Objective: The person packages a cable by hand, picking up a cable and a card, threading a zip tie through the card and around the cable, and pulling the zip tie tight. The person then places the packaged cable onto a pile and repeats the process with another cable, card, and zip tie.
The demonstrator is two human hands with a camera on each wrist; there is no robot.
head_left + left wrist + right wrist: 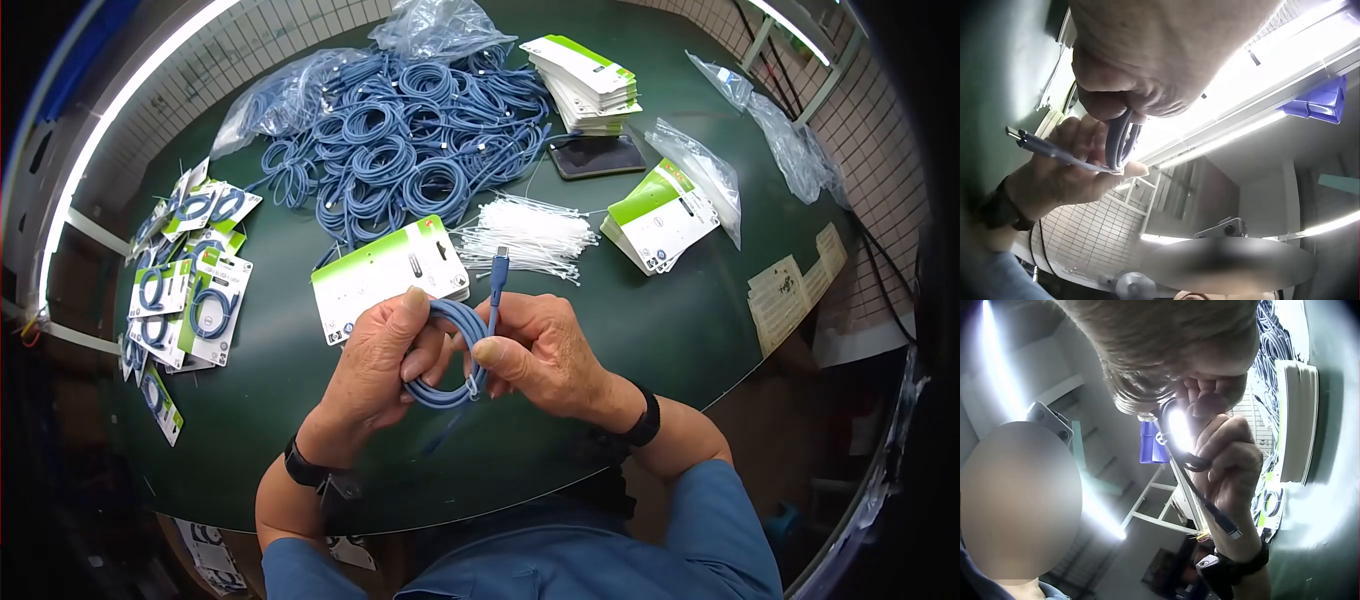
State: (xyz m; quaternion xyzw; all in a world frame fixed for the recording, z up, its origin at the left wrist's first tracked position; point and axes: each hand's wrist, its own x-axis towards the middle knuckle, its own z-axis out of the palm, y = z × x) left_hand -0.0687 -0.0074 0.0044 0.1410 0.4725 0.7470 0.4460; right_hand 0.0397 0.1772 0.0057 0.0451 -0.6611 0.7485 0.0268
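Left grip (375,345) and right grip (545,355) both clamped on round coil of blue cable (468,322), above near middle of dark-green bench (250,430); best keep loops flush, metal-tipped blue plug (499,275) clear.

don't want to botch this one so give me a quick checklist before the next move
1. Left hand and right hand holding the cable coil: ok
2. Lower plug gathered in: not ok, it hangs below the coil
3. Upper plug visible above the right hand: ok
4. Tie on the coil pulled tight: cannot tell
5. Card stack nearby: ok, just beyond the left hand
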